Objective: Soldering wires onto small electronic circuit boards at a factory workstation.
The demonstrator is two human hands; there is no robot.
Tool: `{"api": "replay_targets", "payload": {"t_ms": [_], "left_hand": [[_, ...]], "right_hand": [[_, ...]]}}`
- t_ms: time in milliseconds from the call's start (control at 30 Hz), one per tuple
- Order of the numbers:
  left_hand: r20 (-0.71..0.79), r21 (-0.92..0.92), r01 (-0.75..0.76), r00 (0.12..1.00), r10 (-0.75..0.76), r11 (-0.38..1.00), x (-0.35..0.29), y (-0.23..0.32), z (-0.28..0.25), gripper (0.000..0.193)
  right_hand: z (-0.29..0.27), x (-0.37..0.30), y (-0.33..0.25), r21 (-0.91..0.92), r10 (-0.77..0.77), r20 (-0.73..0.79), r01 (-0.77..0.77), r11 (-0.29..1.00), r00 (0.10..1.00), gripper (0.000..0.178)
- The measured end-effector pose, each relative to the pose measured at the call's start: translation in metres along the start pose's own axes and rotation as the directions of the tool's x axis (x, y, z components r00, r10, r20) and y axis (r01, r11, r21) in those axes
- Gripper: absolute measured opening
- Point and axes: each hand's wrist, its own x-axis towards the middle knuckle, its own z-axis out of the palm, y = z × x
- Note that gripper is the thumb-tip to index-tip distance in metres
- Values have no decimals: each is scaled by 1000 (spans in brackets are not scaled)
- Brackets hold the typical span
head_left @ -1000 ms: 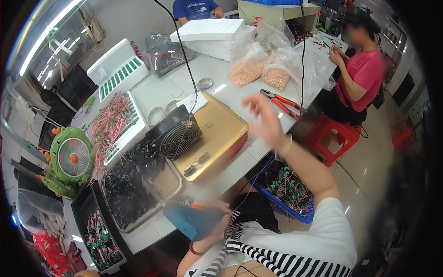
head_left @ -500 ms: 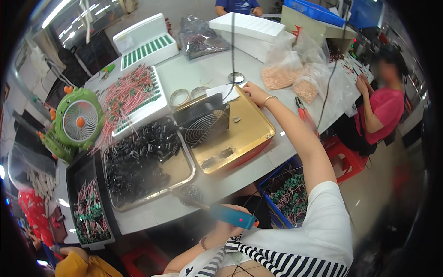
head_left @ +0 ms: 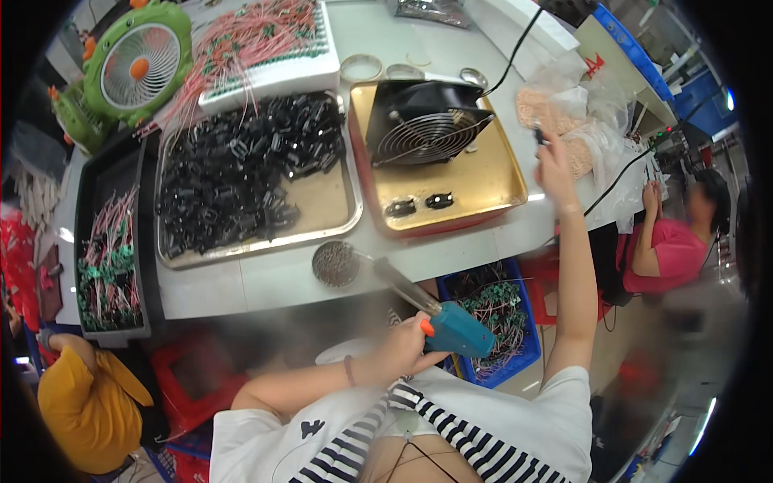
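My left hand [head_left: 407, 348] grips a teal soldering gun [head_left: 469, 330] with an orange trigger; its metal barrel points up and left at a round tin [head_left: 335, 264] of grey metal bits. Stretched out past the gold tray [head_left: 491, 197], my right hand [head_left: 555, 171] is closed around pliers [head_left: 540, 137], of which only the black head shows; the handles are hidden. On the gold tray stands a black fan [head_left: 435, 133] with a wire guard. Two small black parts [head_left: 439, 200] lie at its near edge.
Left of the gold tray is a metal tray [head_left: 322, 201] heaped with black plastic parts. Wired green parts fill a black bin [head_left: 149, 282], a blue crate [head_left: 527, 322] and a white foam tray [head_left: 326, 64]. Pellet bags [head_left: 592, 153], a green fan [head_left: 138, 68] and a dangling black cable [head_left: 523, 40] surround these. Co-workers [head_left: 668, 249] sit on both sides.
My view has tilted down toward the near table edge. The right hand has left the gold tray's far edge and closed on the pliers. The soldering gun is still in my left hand.
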Motion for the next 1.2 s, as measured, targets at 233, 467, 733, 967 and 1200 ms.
{"api": "replay_targets", "payload": {"t_ms": [233,467,733,967,1200], "left_hand": [[80,27,-80,994,78,996,-1,8,-3,46],[70,178,27,997,-40,984,-2,22,-10,43],[71,239,68,994,-87,969,-1,-12,10,47],[8,129,44,999,-46,991,4,-35,19,50],[-1,109,21,1000,-21,994,6,-42,19,51]], "right_hand": [[-43,-158,-100,215,-59,81,40,976,995,44],[-14,-261,-132,214,6,715,-227,950,700,45],[64,-244,-153,-261,209,673,-36,965,710,53],[94,-237,-153,-381,-118,585,399,834,803,42],[107,-229,-154,-411,-102,582,400,819,807,34]]}}
